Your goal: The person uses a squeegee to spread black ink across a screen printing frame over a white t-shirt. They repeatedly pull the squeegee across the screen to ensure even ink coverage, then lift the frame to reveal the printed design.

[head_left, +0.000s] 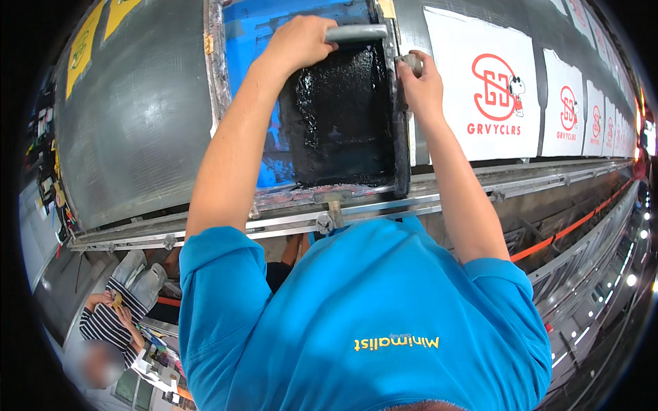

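A screen-printing frame [218, 89] lies flat on the long table before me. Its mesh is blue, and wet black ink [336, 113] coats most of the right part. My left hand [303, 42] is closed round the left end of a squeegee [358, 32], whose grey bar lies crosswise near the frame's far side. At the right edge of the frame, my right hand [421, 85] grips a roundish grey knob [412, 63] with thumb and fingers. The fingertips are partly hidden.
White fabric panels [449, 75] with red prints lie in a row to the right. Yellow panels [83, 51] lie at far left on the grey table [137, 130]. A metal rail [274, 225] runs along the near edge. A person in a striped top [113, 322] sits behind at lower left.
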Demonstrator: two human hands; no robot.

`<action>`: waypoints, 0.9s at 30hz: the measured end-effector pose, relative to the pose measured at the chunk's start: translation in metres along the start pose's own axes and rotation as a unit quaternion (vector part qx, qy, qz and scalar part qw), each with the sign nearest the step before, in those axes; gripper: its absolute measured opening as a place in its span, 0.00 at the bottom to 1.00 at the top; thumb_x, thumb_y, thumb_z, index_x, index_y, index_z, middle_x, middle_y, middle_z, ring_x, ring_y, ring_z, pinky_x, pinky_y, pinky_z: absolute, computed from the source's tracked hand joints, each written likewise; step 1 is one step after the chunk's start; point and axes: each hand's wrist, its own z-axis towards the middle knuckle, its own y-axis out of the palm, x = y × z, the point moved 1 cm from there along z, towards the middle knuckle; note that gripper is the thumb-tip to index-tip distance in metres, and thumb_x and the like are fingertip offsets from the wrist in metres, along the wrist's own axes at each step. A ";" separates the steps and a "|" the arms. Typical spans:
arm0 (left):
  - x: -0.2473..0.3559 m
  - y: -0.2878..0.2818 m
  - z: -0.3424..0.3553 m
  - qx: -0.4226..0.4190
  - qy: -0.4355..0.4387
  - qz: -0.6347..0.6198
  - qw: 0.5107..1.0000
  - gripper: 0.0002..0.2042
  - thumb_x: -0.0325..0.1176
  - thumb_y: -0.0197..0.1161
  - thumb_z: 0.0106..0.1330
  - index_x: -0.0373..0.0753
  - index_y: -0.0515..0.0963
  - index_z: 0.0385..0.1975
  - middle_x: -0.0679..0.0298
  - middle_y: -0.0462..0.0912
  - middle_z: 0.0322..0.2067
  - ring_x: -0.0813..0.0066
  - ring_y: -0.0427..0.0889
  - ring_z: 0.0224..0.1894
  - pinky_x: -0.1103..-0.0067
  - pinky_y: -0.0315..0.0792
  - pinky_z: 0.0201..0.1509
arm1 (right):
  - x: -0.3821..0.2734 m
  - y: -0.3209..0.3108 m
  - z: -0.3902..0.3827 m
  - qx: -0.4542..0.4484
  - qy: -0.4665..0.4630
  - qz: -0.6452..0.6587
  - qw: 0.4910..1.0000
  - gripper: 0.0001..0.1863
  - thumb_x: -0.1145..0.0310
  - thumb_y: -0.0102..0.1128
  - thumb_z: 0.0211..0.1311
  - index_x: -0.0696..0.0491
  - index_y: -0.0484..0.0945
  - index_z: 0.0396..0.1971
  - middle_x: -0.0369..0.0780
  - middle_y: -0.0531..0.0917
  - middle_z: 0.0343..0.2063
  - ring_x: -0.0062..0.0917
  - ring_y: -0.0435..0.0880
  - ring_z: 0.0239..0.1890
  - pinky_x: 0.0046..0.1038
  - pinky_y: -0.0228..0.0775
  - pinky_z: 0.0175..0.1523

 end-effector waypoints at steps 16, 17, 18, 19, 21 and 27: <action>0.023 0.035 -0.046 0.064 -0.026 0.084 0.994 0.09 0.37 0.73 0.62 0.47 0.89 0.41 0.58 0.90 0.36 0.50 0.89 0.41 0.59 0.82 0.47 | -0.067 0.029 0.007 -0.136 -0.400 -0.285 0.860 0.07 0.69 0.70 0.55 0.55 0.83 0.31 0.46 0.85 0.33 0.46 0.85 0.42 0.45 0.77 0.50; 0.031 0.046 -0.069 0.085 -0.022 0.056 0.995 0.10 0.34 0.72 0.59 0.48 0.89 0.40 0.59 0.89 0.35 0.51 0.89 0.40 0.59 0.82 0.47 | -0.060 0.023 -0.013 -0.141 -0.408 -0.302 0.850 0.07 0.70 0.70 0.54 0.55 0.83 0.32 0.43 0.84 0.34 0.42 0.84 0.43 0.42 0.77 0.51; 0.042 0.056 -0.095 0.107 -0.016 0.030 0.994 0.11 0.31 0.71 0.56 0.49 0.89 0.40 0.60 0.88 0.33 0.53 0.89 0.40 0.59 0.82 0.47 | -0.043 0.021 -0.035 -0.116 -0.434 -0.245 0.859 0.07 0.75 0.66 0.48 0.51 0.77 0.27 0.42 0.82 0.33 0.40 0.83 0.40 0.43 0.75 0.47; 0.051 0.065 -0.118 0.101 -0.009 0.013 0.995 0.12 0.29 0.71 0.54 0.48 0.90 0.39 0.61 0.88 0.33 0.54 0.89 0.39 0.61 0.82 0.46 | -0.039 0.014 -0.062 -0.111 -0.430 -0.232 0.865 0.08 0.76 0.66 0.49 0.51 0.78 0.29 0.41 0.81 0.31 0.40 0.82 0.38 0.41 0.75 0.46; 0.074 0.074 -0.154 0.090 -0.005 -0.007 0.996 0.15 0.25 0.71 0.51 0.47 0.90 0.40 0.63 0.89 0.36 0.58 0.89 0.41 0.64 0.81 0.48 | -0.022 0.001 -0.105 -0.111 -0.412 -0.230 0.875 0.09 0.76 0.66 0.48 0.52 0.76 0.29 0.42 0.78 0.29 0.38 0.80 0.36 0.40 0.72 0.44; 0.081 0.039 -0.148 -0.058 -0.073 -0.054 0.994 0.11 0.34 0.75 0.56 0.47 0.90 0.40 0.59 0.91 0.37 0.54 0.89 0.41 0.61 0.82 0.47 | -0.043 -0.015 -0.094 -0.228 -0.380 -0.212 0.871 0.13 0.76 0.70 0.45 0.51 0.81 0.33 0.42 0.83 0.30 0.42 0.84 0.36 0.42 0.76 0.43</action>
